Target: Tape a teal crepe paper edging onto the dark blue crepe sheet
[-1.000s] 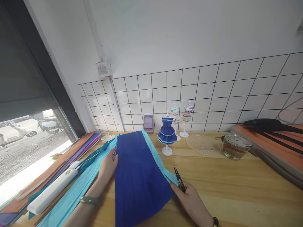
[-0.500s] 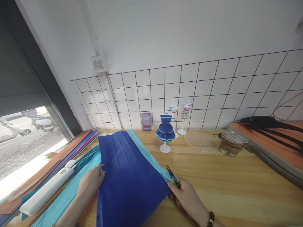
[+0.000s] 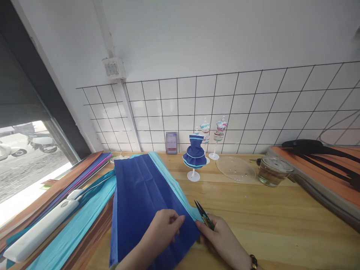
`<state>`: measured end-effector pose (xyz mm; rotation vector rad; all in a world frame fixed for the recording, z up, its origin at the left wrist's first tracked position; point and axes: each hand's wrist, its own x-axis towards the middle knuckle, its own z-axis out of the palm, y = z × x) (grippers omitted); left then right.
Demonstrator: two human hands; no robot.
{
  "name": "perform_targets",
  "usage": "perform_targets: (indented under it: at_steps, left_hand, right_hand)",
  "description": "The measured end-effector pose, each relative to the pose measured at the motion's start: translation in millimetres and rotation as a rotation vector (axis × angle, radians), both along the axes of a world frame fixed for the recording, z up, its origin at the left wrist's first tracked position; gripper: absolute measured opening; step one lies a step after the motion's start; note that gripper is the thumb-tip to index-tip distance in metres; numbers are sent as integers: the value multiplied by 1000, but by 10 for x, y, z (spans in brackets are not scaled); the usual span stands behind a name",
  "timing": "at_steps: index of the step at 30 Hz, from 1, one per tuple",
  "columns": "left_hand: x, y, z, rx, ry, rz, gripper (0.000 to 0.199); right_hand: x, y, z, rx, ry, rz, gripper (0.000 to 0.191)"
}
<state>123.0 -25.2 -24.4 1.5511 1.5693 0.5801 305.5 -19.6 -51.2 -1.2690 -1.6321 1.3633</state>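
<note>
Nearest, the left hand (image 3: 163, 228) is positioned over the dark blue sheet (image 3: 137, 195), fingers loosely bent, thumb partly apart, with nothing visible in its grip; contact with the sheet cannot be determined. The right hand (image 3: 221, 236) is closed around the scissors (image 3: 203, 214), blades pointing away from the near edge of the worktop (image 3: 267, 225), and its thumb meets the sheet's right corner. The sheet lies left of the worktop's centre, extending from the near side towards the far edge; a light blue band (image 3: 168, 176) runs along its right side. Towards the worktop's left edge lie a light blue length (image 3: 81, 221) and a white-handled device (image 3: 42, 228). Farther back, a blue dress (image 3: 194, 152) stands upright on a white stand (image 3: 193, 176). Right of it are a clear disc (image 3: 234, 168) and a glass container (image 3: 272, 172). At the far edge, a phone (image 3: 171, 143) leans near the tiled wall (image 3: 247, 112).
</note>
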Motion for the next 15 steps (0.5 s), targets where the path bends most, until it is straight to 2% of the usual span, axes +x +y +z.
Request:
perform_targets:
  at_steps: [3,8,15]
  left_hand:
    - [-42,151,-142,-120,-88,79,36]
    - [-105,255,-226,-135,-175,203,36]
    - [20,139,-267,-214,-323,159,30]
  right_hand:
    - [-1,-4,17,14,27,-9,46]
    - [-27,-24,-24,5,83,45,46]
    - [-67,-113,-52,-62,186,187,50]
